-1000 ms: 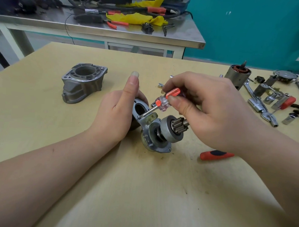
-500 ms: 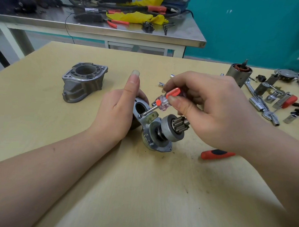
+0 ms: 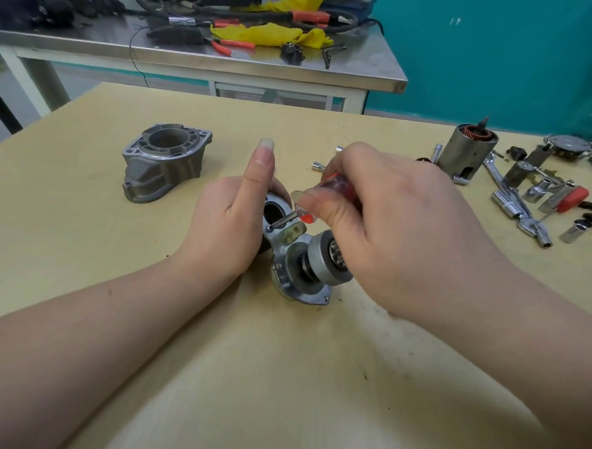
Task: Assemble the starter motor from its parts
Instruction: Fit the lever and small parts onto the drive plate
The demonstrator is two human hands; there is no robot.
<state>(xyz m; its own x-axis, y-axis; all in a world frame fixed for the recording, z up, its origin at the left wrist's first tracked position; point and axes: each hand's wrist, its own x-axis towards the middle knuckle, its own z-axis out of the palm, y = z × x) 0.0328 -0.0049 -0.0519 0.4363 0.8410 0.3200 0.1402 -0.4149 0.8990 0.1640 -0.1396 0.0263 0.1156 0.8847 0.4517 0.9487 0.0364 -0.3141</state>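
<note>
Right hand (image 3: 389, 225) rolled over screwdriver (image 3: 326, 198): thumb now across handle, red cap mostly hidden. Hand now covers pinion gear (image 3: 334, 258) teeth and red-handled tool on worktop, both visible earlier.

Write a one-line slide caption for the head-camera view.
Left hand steadies the starter drive assembly while the right hand turns a small screwdriver into its plate.

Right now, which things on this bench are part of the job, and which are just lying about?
In use:
- silver starter assembly with pinion gear, held by left hand
- small red-handled screwdriver, in right hand

Lying about:
- grey cast housing
- copper-wound armature
- chrome sockets
</note>
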